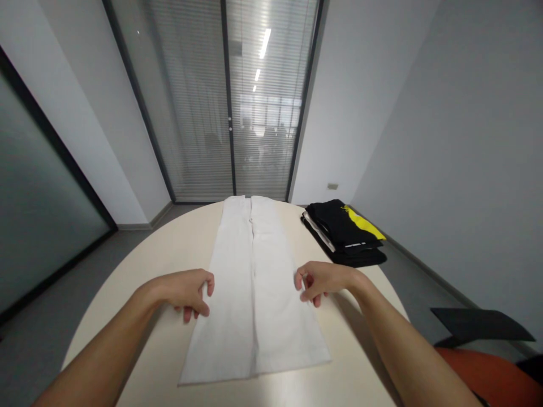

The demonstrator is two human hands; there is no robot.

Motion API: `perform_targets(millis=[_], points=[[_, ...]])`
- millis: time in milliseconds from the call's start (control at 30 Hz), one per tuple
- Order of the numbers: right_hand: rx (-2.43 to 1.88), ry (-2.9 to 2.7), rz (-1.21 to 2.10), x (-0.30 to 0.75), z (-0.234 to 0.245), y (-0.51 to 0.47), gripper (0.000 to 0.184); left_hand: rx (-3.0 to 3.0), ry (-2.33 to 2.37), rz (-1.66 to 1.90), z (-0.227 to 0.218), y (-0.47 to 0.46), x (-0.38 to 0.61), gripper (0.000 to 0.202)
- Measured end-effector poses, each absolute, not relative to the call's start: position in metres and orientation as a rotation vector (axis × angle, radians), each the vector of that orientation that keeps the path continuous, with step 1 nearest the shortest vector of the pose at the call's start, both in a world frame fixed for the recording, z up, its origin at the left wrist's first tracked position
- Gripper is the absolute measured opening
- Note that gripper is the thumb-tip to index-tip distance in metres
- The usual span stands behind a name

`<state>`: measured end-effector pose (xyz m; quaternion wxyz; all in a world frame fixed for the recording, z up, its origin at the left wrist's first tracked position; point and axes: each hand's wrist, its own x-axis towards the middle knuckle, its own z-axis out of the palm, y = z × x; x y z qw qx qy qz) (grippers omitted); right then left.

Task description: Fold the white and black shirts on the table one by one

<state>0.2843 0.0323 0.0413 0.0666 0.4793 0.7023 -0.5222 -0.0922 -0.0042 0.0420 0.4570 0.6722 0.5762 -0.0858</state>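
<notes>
A white garment (254, 294), folded lengthwise into a long strip, lies flat down the middle of a round cream table (139, 265). My left hand (186, 291) is at the garment's left edge, fingers curled and pinching the cloth. On the opposite side, at about the same height, my right hand (316, 281) has its fingers curled on the right edge. Both forearms reach in from the near side of the table.
A stack of folded black clothes with a yellow patch (345, 232) sits at the table's far right. An orange seat with a black part (487, 362) stands at the lower right. Glass doors with blinds (229, 102) stand behind the table.
</notes>
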Motion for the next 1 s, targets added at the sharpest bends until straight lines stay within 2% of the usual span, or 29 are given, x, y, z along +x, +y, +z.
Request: perform_targets(millis=[267,400,533,600,733,1000], points=[[1.168,1.874,-1.573,0.276,0.058,0.02,0.043,1.547,1.198,-0.422,0.056,-0.017,-0.082,0.029],[1.235,2.249,-1.582,0.271,0.049,0.024,0.04,1.743,1.231,-0.276,0.058,-0.013,-0.075,0.027],[1.567,2.81,-1.026,0.261,0.033,0.036,0.028,2.172,1.416,0.271,0.04,-0.003,-0.058,0.036],[1.705,2.895,-0.747,0.254,0.029,0.042,0.026,2.434,1.275,0.424,0.026,-0.003,-0.047,0.04],[1.835,2.819,-0.5,0.234,0.027,0.06,0.027,2.665,0.953,0.297,0.006,-0.01,-0.031,0.059],[2.055,2.627,-0.247,0.187,0.023,0.128,0.028,2.615,0.956,0.104,0.004,-0.01,-0.03,0.065]])
